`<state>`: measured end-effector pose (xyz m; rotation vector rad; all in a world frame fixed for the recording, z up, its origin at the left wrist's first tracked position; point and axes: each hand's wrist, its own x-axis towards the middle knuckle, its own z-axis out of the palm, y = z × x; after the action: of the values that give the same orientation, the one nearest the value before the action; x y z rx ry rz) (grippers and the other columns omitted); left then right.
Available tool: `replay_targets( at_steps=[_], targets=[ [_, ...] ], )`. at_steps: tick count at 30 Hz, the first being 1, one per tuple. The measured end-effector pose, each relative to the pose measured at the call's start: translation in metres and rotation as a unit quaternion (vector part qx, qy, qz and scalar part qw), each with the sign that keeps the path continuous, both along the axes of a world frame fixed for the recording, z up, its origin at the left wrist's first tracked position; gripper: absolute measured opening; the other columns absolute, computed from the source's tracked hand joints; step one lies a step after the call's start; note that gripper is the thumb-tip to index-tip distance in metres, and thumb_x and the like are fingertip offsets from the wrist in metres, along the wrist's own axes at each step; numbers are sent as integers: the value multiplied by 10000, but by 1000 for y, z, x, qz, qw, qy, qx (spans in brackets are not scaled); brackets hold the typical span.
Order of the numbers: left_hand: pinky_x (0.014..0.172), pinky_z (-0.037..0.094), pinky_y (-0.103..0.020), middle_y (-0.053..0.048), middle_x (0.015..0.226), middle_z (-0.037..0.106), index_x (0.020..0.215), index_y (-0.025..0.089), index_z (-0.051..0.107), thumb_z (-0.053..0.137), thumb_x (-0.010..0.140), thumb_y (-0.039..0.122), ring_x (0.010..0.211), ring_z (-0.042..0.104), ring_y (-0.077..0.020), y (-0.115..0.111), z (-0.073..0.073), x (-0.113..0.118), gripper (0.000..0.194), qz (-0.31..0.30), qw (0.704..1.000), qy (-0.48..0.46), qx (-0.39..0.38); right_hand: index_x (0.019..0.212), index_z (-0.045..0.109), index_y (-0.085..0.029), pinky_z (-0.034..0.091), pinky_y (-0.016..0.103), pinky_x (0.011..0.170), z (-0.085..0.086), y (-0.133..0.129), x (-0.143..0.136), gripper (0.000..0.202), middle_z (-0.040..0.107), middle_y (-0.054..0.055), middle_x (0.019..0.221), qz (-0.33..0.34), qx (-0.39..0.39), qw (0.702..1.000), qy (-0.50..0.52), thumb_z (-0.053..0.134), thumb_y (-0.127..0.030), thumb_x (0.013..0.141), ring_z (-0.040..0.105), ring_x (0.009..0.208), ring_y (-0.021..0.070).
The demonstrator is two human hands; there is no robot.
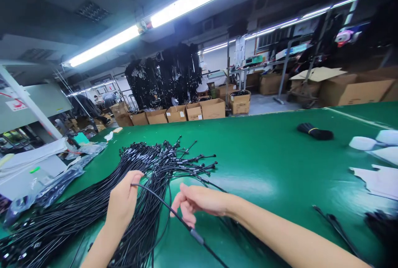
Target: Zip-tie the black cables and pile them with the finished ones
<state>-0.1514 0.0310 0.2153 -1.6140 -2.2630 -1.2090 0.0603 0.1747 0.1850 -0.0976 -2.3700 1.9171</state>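
Note:
Between the thumb and fingers of my left hand is one end of a black cable, which slopes down to the right and carries a grey sleeve. My right hand is beside the middle of this cable, its fingers curled and apart; the cable passes by the fingertips without being gripped. Behind and to the left of both hands lies a large pile of black cables with grey sleeves and small connectors at their far ends.
The green table bears a tied black bundle, white pieces and more black cables at the right. Plastic bags lie at the left. Cardboard boxes stand beyond the far edge.

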Motion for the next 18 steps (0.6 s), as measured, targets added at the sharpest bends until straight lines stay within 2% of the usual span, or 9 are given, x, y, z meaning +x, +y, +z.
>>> replay_targets(
  at_steps=[1,3,5,7,9,11,13,16,18],
  targets=[
    [776,424,-277,-9,882,666,920,236,602,332,922,431,834,600,-185,-5,4,-3,333,16,1000,-3,-1,892,630,-142,511,334,627,13,-15,6,640,395,-73,500,46,-76,996,13,203,-618,931,436,442,102],
    [718,420,-278,-3,827,638,891,232,597,332,912,421,767,575,-184,-17,12,-5,326,42,999,-10,-2,840,605,-149,495,329,642,36,-39,18,489,372,-80,556,78,-155,984,39,442,-609,857,413,469,88],
    [658,407,-275,6,757,600,860,225,593,336,902,400,692,539,-177,-29,20,2,315,42,999,-16,4,913,597,-171,461,336,766,49,-58,24,350,507,-19,755,-12,-74,995,63,600,-497,788,526,703,135],
    [627,397,-271,15,709,571,838,219,586,330,904,397,645,515,-170,-41,28,16,319,21,1000,-17,8,1070,563,-198,410,337,861,48,-74,23,441,542,31,999,-116,48,990,70,701,-406,706,507,942,183],
    [660,403,-268,11,732,593,851,220,585,321,917,406,677,538,-170,-50,35,30,330,-10,1000,2,4,1110,548,-190,424,299,779,40,-88,18,445,563,28,957,-112,80,990,40,685,-341,714,509,877,172],
    [747,402,-265,4,826,636,893,233,589,343,918,412,779,571,-174,-57,36,30,305,-23,999,18,-18,980,594,-160,398,234,596,37,-98,21,232,522,-21,715,-46,12,999,15,552,-308,806,468,641,117],
    [804,386,-267,11,880,647,929,254,595,420,887,418,846,569,-184,-63,29,11,243,-8,999,3,-53,841,608,-156,291,185,464,46,-97,38,205,388,-65,568,-54,-59,996,43,465,-303,853,331,499,76],
    [738,401,-280,6,851,635,871,242,614,504,817,407,751,541,-187,-74,7,-36,206,27,994,-58,-93,800,602,-170,148,157,384,79,-81,85,237,240,-100,520,-185,-119,965,140,534,-394,841,166,443,56],
    [650,397,-274,27,694,579,763,219,615,521,784,386,611,482,-160,-84,-11,-59,192,39,987,-112,-113,857,612,-172,139,150,361,97,-65,118,261,238,-106,526,-265,-142,941,153,550,-425,838,143,426,48]
  ],
)
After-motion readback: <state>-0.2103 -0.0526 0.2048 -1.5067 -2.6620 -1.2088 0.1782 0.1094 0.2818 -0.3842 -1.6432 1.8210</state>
